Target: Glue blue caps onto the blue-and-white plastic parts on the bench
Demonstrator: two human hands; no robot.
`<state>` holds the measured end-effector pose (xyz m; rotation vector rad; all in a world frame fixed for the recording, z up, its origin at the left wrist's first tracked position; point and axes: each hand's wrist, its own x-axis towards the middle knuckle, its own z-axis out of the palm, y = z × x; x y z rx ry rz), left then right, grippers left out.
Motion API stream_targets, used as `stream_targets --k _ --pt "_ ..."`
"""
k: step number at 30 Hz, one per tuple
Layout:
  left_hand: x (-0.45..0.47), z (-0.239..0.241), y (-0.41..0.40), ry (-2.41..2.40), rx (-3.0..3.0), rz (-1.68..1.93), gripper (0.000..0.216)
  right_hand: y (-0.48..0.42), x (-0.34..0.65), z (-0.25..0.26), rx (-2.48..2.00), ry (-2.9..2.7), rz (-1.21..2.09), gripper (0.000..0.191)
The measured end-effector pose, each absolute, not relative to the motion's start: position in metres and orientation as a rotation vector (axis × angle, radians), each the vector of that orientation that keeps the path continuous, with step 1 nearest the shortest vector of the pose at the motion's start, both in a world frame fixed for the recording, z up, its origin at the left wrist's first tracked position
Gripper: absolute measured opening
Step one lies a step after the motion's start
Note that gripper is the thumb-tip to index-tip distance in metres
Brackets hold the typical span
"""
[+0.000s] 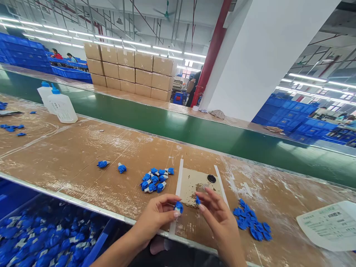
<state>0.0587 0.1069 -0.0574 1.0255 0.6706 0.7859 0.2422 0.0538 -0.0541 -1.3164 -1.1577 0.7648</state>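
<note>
My left hand [155,214] pinches a small blue-and-white plastic part [178,207] between thumb and fingers. Close beside it, my right hand [221,220] grips a small blue plastic piece [197,200] at its fingertips; the two pieces are apart. Just beyond them lies a beige sheet [190,181] with brown specks, edged by white strips. On it are a black round lid [211,178] and a small clear round container [204,187], partly hidden by my right fingers. Several blue-and-white parts [154,178] are clustered left of the sheet. Loose blue pieces [250,218] lie right of my right hand.
A blue crate [97,241] full of blue-and-white parts sits below the table's front edge at left. White bottles [63,105] with blue caps stand far left; another labelled white bottle [330,224] lies right. Beyond runs a green conveyor belt [155,118], with cardboard boxes [128,70] behind.
</note>
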Motion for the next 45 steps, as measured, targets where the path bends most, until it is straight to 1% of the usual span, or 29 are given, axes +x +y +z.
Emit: stream_targets --k 2,5,8,12,17,20,22,24,26,28,31,33,35,36,37,39,42,45 --pt "0.062 -0.054 0.1 0.628 0.951 0.773 0.04 0.044 0.228 -0.055 -1.159 -0.949 0.965 0.046" --pt "0.066 -0.05 0.093 0.583 0.912 0.787 0.045 0.035 0.214 -0.054 -1.026 -0.785 1.095 0.047" --pt "0.067 -0.047 0.091 0.548 0.905 0.793 0.044 0.031 0.206 -0.051 -0.988 -0.725 1.123 0.047" --pt "0.068 -0.047 0.091 0.534 0.881 0.801 0.042 0.028 0.201 -0.049 -1.009 -0.737 1.064 0.045" --pt "0.067 -0.044 0.09 0.542 0.884 0.795 0.032 0.026 0.195 -0.05 -1.061 -0.782 0.944 0.045" --pt "0.067 -0.04 0.088 0.549 0.867 0.784 0.03 0.025 0.192 -0.055 -1.149 -0.859 0.853 0.041" --pt "0.067 -0.037 0.086 0.559 0.837 0.774 0.029 0.025 0.191 -0.059 -1.255 -0.964 0.711 0.038" --pt "0.067 -0.034 0.085 0.587 0.836 0.769 0.029 0.024 0.189 -0.064 -1.354 -1.11 0.495 0.035" --pt "0.067 -0.032 0.083 0.645 0.879 0.758 0.028 0.024 0.185 -0.066 -1.365 -1.288 0.307 0.033" --pt "0.067 -0.032 0.083 0.702 0.942 0.738 0.026 0.024 0.183 -0.066 -1.301 -1.467 0.23 0.038" --pt "0.065 -0.031 0.087 0.726 1.019 0.742 0.027 0.024 0.193 -0.061 -1.277 -1.627 0.208 0.044" --pt "0.059 -0.029 0.094 0.742 1.098 0.803 0.028 0.024 0.215 -0.059 -1.396 -1.614 0.098 0.036" --pt "0.048 -0.027 0.106 0.856 1.264 0.914 0.024 0.024 0.248 -0.058 -1.607 -1.56 -0.105 0.024" --pt "0.04 -0.026 0.113 0.952 1.378 0.987 0.022 0.025 0.267 -0.059 -1.741 -1.537 -0.22 0.025" --pt "0.031 -0.026 0.121 1.066 1.504 1.063 0.02 0.027 0.286 -0.061 -1.896 -1.546 -0.333 0.03" --pt "0.01 -0.027 0.139 1.294 1.733 1.21 0.018 0.03 0.318 -0.066 -2.008 -1.556 -0.349 0.033" --pt "-0.024 -0.037 0.167 1.579 2.054 1.305 0.019 0.036 0.345 -0.075 -2.078 -1.6 -0.287 0.033" --pt "-0.049 -0.051 0.188 1.773 2.28 1.219 0.025 0.039 0.351 -0.079 -2.119 -1.608 -0.226 0.035"
